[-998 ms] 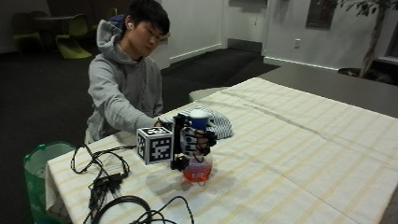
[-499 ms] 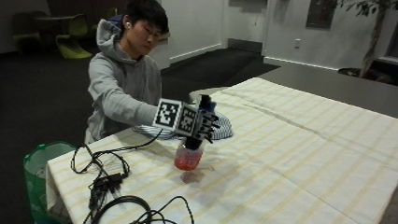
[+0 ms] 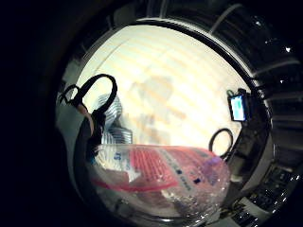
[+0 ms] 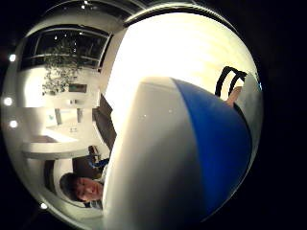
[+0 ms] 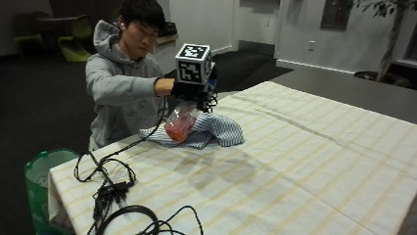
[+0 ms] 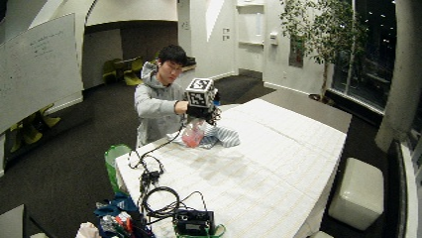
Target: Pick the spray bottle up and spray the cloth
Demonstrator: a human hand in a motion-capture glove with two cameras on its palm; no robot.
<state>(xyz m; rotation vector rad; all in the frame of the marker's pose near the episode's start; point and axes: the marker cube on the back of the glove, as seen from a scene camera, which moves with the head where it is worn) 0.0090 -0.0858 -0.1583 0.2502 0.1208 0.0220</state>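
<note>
The spray bottle (image 5: 179, 122) is hanging in the air left of center in the outside view, lifted clear of the table (image 5: 312, 161). Its clear body with red liquid is tilting: the base is swinging down toward lower left, the head is up inside the gloved right hand (image 5: 190, 90). The long axis is running from the hand at upper right down to the base at lower left.

The hand's fingers are curling round the bottle's head and neck and gripping it. Whether a finger is lying on the trigger cannot be told. In the thumb-side palm view the white and blue head is filling most of the frame, so it is sitting close against the palm. In the little-finger-side view the body with its red label band (image 3: 161, 175) is stretching across the lower part of the frame.

The striped cloth (image 5: 212, 129) is lying bunched on the table just right of and below the bottle, at the near-left part of the tabletop. The bottle's base is overlapping the cloth's left side in the picture but appears to be held above it.

Judgement: the pickup looks done. The spray turns on which way the nozzle is facing, and the nozzle is hidden.

The person's other hand is out of sight.
</note>
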